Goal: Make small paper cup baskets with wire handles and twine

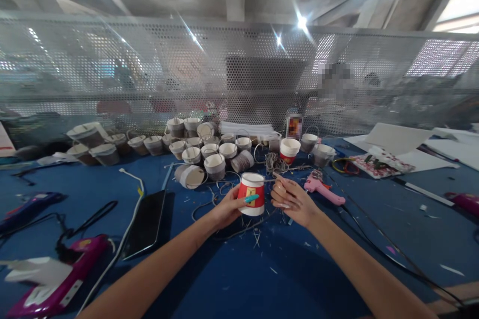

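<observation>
A red and white paper cup (251,204) is in my left hand (229,209), whose thumb lies across its printed side; the fingers behind it are hidden. My right hand (294,200) is closed just to the right of the cup, pinching a grey cord (269,180) between thumb and forefinger. The cord runs to the cup's upper edge. Loose grey cord (277,163) lies tangled behind my right hand. Beyond it stands a stack of red and white paper cups (289,149). A pink glue gun (324,190) rests on the table to the right.
Several cord-wrapped cups with handles (215,165) crowd the back of the blue table (232,284). A black phone (145,224), a white cable (130,224) and a magenta power strip (71,279) lie at left. White sheets (400,139) are at right. A perforated screen (194,70) stands behind.
</observation>
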Demonstrator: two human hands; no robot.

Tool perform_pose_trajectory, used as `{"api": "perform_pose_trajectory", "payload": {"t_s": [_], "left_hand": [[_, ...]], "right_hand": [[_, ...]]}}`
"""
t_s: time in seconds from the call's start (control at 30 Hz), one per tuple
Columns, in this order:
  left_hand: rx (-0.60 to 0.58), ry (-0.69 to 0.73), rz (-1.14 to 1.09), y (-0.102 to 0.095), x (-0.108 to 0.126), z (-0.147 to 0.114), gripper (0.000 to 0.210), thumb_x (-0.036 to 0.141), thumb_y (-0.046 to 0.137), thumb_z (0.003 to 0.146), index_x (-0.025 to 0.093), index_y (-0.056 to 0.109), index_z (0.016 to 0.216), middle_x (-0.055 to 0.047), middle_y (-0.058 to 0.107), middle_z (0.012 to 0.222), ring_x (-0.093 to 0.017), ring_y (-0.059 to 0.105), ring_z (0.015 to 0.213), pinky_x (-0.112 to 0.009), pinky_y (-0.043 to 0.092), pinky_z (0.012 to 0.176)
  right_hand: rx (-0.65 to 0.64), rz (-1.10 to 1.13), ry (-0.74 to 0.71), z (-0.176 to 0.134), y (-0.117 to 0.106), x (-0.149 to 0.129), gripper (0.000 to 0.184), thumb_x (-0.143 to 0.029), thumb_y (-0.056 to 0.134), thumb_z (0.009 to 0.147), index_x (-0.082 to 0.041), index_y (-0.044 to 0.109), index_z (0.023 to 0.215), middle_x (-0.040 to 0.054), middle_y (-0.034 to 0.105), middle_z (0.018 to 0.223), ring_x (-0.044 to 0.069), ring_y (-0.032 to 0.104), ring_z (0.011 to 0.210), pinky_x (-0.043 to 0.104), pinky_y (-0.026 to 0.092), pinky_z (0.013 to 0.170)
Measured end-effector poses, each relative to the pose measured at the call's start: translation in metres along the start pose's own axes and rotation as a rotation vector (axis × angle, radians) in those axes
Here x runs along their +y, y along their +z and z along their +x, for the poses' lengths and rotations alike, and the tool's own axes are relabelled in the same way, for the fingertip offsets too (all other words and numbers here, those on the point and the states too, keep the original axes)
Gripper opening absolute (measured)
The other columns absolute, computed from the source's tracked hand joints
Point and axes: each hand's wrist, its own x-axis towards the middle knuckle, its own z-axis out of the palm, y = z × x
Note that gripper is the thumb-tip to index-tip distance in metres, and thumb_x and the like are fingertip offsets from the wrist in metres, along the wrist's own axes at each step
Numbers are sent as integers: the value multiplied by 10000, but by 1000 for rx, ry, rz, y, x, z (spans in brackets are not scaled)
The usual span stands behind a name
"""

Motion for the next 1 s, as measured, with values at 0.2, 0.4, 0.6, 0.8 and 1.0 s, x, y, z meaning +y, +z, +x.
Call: {"api": "perform_pose_trajectory", "payload": {"t_s": [0.2,0.4,0.6,0.8,1.0], "left_hand": [[-43,-1,-14,2,1,-2,523,214,769,537,138,591,1023,-90,661,950,-197,615,841,-309,445,786],[-64,-13,6,4,3,-4,521,202,752,554,130,576,1039,-100,656,959,-206,615,838,-324,440,788],[-105,-6,26,3,1,-5,484,187,726,588,131,570,1043,-103,658,934,-196,617,808,-312,441,758],[-107,-25,36,4,-1,-6,493,198,745,559,130,574,1017,-103,659,923,-197,620,784,-305,439,733],[-77,-9,43,6,1,-6,549,204,751,543,134,561,1054,-101,661,924,-224,617,836,-331,427,779]], "right_hand": [[42,-36,23,2,-1,0,305,-302,547,808,-160,442,560,-99,202,377,32,118,353,171,190,373],[99,-34,45,3,-4,3,244,-290,537,818,-142,543,623,-103,230,353,21,132,334,161,182,363],[143,-89,50,5,-6,7,253,-309,582,781,-142,542,595,-98,270,356,17,184,332,166,195,366],[217,-127,69,6,-2,9,315,-344,643,717,-149,477,531,-95,310,366,16,220,337,167,199,357],[415,-87,45,9,-2,12,246,-372,677,650,-157,559,625,-56,475,447,60,417,418,182,335,404]]}}
